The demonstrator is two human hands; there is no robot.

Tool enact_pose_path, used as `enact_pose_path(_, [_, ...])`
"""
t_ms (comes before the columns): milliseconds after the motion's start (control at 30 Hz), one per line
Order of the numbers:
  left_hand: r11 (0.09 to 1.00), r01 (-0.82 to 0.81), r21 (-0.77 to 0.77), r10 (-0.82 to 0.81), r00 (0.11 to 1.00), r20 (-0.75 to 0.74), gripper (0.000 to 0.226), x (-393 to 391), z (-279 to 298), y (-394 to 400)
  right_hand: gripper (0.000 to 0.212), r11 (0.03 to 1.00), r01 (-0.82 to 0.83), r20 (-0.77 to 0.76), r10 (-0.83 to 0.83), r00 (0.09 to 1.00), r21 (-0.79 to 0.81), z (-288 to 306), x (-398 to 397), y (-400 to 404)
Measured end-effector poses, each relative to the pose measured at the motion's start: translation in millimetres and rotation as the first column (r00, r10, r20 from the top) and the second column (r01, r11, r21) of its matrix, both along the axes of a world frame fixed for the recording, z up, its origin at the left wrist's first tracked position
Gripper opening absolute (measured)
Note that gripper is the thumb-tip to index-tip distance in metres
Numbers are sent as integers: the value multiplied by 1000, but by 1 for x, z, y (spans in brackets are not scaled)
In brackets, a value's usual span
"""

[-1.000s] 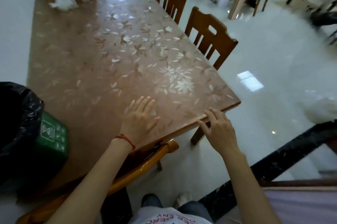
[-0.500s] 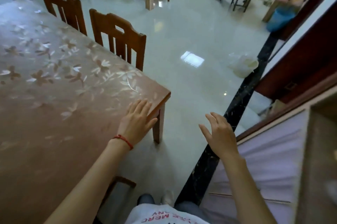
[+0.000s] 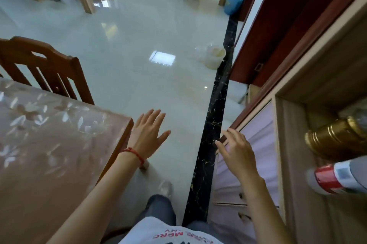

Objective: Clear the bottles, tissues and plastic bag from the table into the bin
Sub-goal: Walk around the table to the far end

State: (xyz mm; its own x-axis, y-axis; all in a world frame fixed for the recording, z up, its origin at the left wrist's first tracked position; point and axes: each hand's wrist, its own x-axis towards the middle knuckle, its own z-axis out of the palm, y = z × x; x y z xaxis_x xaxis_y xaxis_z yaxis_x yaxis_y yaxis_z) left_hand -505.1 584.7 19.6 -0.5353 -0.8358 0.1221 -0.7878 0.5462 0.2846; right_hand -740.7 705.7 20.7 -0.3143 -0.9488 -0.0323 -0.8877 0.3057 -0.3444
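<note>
I see two hands, both holding nothing. My left hand (image 3: 148,134), with one red string around its wrist, has its fingers spread straight and hangs just past the near right corner of the counter (image 3: 49,144), over the pale floor (image 3: 139,35). My right hand (image 3: 236,152) is loosely open, fingers slightly bent, close to the edge of the cabinet (image 3: 262,144) on the right. The part of the counter in view carries only its flowered cover; I cannot see any tissues, plastic bag or bin. One wooden chair (image 3: 45,69) stands at the counter's far edge. On the cabinet shelf I count two bottles: one with a gold cap (image 3: 335,138) and one with a red band (image 3: 335,178).
</note>
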Motion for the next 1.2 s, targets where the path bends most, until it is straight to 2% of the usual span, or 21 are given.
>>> enact_pose_path(200, [997, 71, -3, -71, 997, 5, 57, -36, -4, -63, 47, 998, 66, -6, -66, 998, 2, -4, -28, -46])
enact_pose_path(433, [996, 89, 14, -89, 996, -3, 55, -72, -4, -164, 47, 993, 119, 15, -119, 993, 3, -2, -60, -139])
enact_pose_path(767, [997, 73, 22, -73, 997, -9, 53, -126, 0, -295, 48, 995, 94, -1, -94, 996, 17, 3, -119, -273])
enact_pose_path(1200, [996, -17, 89, 19, 1000, -17, 53, -245, -2, -453, 49, 999, 29, 3, -29, 1000, 22, 5, -252, -464])
